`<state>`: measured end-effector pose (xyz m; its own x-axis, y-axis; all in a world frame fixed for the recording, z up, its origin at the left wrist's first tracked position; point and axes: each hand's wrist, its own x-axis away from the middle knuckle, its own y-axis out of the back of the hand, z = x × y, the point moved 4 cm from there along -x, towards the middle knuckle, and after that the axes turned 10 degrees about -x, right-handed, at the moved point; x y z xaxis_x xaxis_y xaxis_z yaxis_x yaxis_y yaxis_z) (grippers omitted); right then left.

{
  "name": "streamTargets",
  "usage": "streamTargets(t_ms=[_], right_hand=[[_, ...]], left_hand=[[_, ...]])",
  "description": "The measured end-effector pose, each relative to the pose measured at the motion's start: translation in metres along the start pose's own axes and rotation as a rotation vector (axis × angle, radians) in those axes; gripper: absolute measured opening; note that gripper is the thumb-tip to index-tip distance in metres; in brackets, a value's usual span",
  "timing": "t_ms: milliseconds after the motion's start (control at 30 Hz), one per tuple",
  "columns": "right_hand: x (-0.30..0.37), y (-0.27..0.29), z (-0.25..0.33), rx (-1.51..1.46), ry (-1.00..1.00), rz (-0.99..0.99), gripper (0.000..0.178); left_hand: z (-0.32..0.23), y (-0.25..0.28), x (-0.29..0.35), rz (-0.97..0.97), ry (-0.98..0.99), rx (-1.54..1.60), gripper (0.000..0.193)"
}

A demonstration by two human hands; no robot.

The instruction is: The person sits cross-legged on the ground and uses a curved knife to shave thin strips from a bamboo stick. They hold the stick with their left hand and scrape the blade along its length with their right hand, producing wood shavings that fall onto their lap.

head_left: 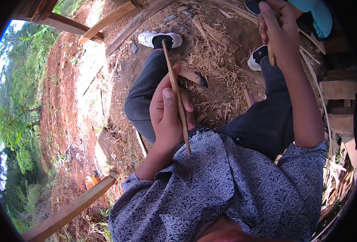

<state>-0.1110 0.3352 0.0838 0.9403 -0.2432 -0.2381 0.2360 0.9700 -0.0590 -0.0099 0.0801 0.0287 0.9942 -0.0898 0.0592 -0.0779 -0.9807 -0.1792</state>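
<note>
In front of my chest, my left hand (pixel 165 115) is closed on a thin, pointed wooden stick (pixel 181 109). The stick runs lengthwise, its thinner end near the white shoe and its lower end over my patterned shirt; my thumb lies along it. My right hand (pixel 281 30) is raised at the upper right, well apart from the stick. Its fingers wrap a tool with a wooden handle (pixel 271 56), whose rounded end sticks out below the fist. The tool's other end is hidden, so I cannot tell its kind.
Wood shavings (pixel 216 52) cover the dirt between my legs, with a wood piece (pixel 193 76) among them. Timber beams (pixel 75 205) frame the left side. Wooden blocks (pixel 339 90) and split strips lie at right. Someone's teal-clad knee (pixel 320 18) is at the upper right.
</note>
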Motion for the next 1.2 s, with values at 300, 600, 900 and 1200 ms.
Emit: streamTargets(t_ms=[300, 600, 900, 1200], right_hand=[[0.026, -0.020, -0.042, 0.095, -0.157, 0.388, 0.028], [0.044, -0.026, -0.051, 0.221, -0.251, 0.539, 0.030], [0.059, 0.032, -0.106, 0.460, -0.510, 0.562, 0.027], [0.088, 0.091, -0.198, 0.372, -0.602, 0.436, 0.032]], left_hand=[[0.012, 0.014, -0.023, -0.040, -0.167, 0.050, 0.020], [0.063, 0.041, -0.047, -0.162, -0.240, -0.277, 0.014], [0.193, 0.079, -0.058, -0.234, -0.239, -0.894, 0.019], [0.212, 0.078, -0.072, -0.237, -0.158, -0.984, 0.021]])
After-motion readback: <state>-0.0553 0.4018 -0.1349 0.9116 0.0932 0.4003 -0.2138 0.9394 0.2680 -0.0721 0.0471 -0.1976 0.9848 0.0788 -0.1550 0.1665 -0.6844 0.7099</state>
